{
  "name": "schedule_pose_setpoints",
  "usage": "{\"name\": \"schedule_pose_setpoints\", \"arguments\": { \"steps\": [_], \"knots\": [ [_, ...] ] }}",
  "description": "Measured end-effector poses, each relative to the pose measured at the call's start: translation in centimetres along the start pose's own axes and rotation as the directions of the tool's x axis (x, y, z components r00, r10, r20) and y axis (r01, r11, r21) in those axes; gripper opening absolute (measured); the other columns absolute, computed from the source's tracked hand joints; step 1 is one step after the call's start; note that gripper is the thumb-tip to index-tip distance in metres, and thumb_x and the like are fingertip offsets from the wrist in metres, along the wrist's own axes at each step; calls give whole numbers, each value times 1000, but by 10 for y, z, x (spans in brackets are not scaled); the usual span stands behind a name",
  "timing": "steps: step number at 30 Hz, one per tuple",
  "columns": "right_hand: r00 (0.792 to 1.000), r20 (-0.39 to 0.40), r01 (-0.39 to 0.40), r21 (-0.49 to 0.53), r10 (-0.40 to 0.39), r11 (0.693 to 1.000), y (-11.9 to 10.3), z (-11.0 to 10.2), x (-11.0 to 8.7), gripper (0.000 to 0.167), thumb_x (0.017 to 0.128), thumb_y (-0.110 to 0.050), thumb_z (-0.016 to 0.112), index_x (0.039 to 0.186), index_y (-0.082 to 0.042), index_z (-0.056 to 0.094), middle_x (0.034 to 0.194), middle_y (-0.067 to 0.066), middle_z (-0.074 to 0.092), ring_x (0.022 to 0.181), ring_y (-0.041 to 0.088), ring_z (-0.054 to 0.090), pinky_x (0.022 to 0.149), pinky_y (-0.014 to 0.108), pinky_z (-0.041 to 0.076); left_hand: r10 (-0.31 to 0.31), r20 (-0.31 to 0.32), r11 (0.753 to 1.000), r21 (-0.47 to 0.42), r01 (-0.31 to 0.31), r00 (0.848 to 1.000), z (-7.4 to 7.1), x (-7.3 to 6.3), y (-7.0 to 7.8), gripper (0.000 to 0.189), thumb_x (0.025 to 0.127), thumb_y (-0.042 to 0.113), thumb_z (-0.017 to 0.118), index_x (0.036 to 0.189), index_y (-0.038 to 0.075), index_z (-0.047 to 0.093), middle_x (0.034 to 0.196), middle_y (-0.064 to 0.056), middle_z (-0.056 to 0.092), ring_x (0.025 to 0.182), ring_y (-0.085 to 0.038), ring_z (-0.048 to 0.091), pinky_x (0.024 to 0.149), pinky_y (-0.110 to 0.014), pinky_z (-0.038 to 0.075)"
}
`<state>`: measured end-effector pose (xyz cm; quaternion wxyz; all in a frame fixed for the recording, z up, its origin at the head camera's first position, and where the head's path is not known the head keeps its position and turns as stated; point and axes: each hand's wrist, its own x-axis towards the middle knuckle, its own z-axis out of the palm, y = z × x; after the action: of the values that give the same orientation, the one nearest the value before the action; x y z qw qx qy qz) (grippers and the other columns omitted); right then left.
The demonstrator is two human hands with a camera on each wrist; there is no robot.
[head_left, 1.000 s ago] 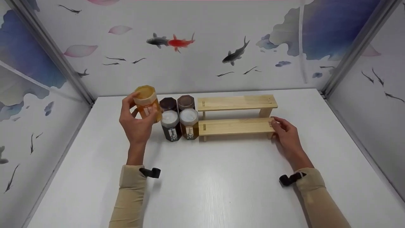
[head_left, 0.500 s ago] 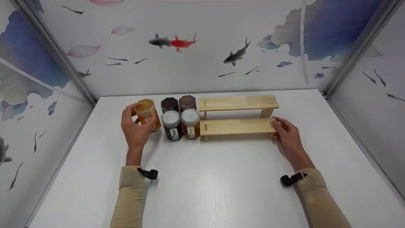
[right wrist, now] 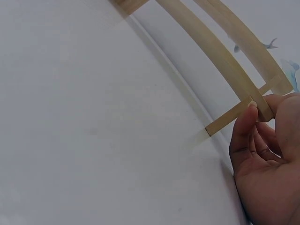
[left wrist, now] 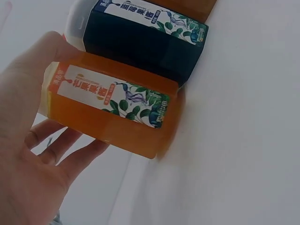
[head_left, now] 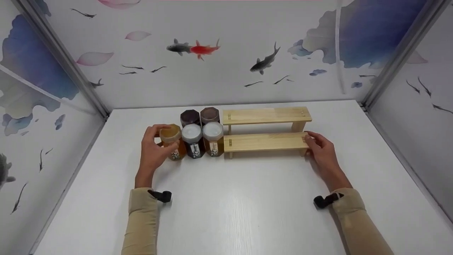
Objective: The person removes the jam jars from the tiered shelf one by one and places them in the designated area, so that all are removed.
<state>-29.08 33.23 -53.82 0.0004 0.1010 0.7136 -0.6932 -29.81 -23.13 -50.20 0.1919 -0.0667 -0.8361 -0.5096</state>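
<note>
In the head view, my left hand (head_left: 153, 153) grips an orange jam jar (head_left: 181, 150) by its upper part, thumb in front and fingers behind. The jar stands upright at the left end of the front row, touching or nearly touching a dark jar (head_left: 194, 147) with a white lid. Its label (left wrist: 112, 96) faces out in the left wrist view. On the right, my right hand (head_left: 322, 152) pinches the right end of the lower board of a two-tier wooden rack (head_left: 263, 141). Thumb (right wrist: 246, 122) and fingers meet around that board end in the right wrist view.
An amber jar (head_left: 214, 146) with a white lid stands between the dark jar and the rack. Behind are a dark-lidded jar (head_left: 190, 117) and a brown-lidded jar (head_left: 210, 115). Printed panels (head_left: 226, 71) wall the white table (head_left: 240, 205) at back and sides.
My left hand has brought the orange jar down from the air onto the table, then forward toward me and right, beside the dark jar. The right hand stays on the rack.
</note>
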Motion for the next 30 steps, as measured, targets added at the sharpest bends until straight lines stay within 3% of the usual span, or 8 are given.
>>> {"name": "schedule_pose_setpoints", "arguments": {
  "steps": [7,15,25,30],
  "knots": [
    [999,-6,31,-41,-32,999,0,0,0,67,106,-50,66,161,-15,51,123,3,56,92,10,62,71,17,55,-44,141,999,-3,45,989,-12,1,3,65,84,18,94,142,20,64,135,-12,54,124,-25,53,107,-61,55],
    [1000,-10,5,-81,-5,997,-2,-6,-2,71,106,-55,63,164,-19,47,129,0,54,105,11,61,78,16,55,-77,240,997,21,75,968,-17,6,11,66,87,19,92,145,19,60,143,-13,54,137,-34,51,114,-64,50],
    [1000,-10,-4,-45,4,999,-2,-4,-4,67,106,-52,65,162,-20,50,130,1,56,106,12,61,78,17,55,-48,238,999,26,43,970,-17,5,12,64,88,17,91,145,22,61,142,-10,56,135,-33,55,112,-60,53],
    [1000,-1,-17,-14,17,1000,-3,-5,-3,68,106,-51,66,163,-19,49,132,1,55,109,13,60,81,17,56,-66,227,997,61,54,972,-17,4,14,64,91,37,90,146,24,61,146,-7,57,139,-32,54,116,-60,50]
  ]
}}
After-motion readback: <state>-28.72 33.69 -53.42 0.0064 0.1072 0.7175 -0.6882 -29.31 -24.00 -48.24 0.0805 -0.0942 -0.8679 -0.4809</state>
